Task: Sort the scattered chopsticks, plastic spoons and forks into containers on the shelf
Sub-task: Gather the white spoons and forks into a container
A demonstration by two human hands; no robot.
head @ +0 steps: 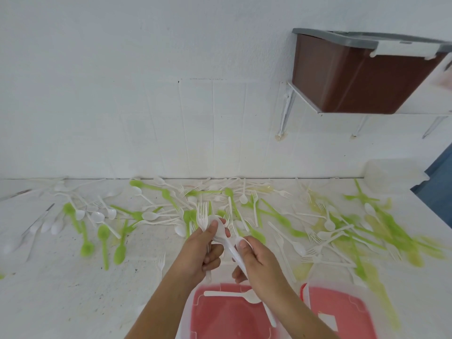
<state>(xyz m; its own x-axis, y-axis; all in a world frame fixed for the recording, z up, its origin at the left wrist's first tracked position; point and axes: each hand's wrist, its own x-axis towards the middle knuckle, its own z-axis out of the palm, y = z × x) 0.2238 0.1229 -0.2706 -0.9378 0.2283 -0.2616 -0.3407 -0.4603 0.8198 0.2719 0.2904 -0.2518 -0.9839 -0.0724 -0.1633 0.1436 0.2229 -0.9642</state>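
Observation:
My left hand [204, 250] grips a bunch of white plastic forks [202, 214], tines pointing up. My right hand [256, 263] pinches the handle of a white spoon [221, 231] whose bowl lies against the left hand's fingers. Both hands hover above a clear container with a red base [227, 314], which holds a white spoon [234, 296]. A second clear red-based container [342, 311] stands to its right. Many white and green spoons and forks [171, 211] lie scattered over the white counter [73, 289].
A brown bin with a grey lid [347, 74] sits on a white wall shelf [367, 113] at the upper right. A translucent tub [393, 174] stands at the counter's back right corner. The counter's right edge drops off beside a blue surface [440, 182].

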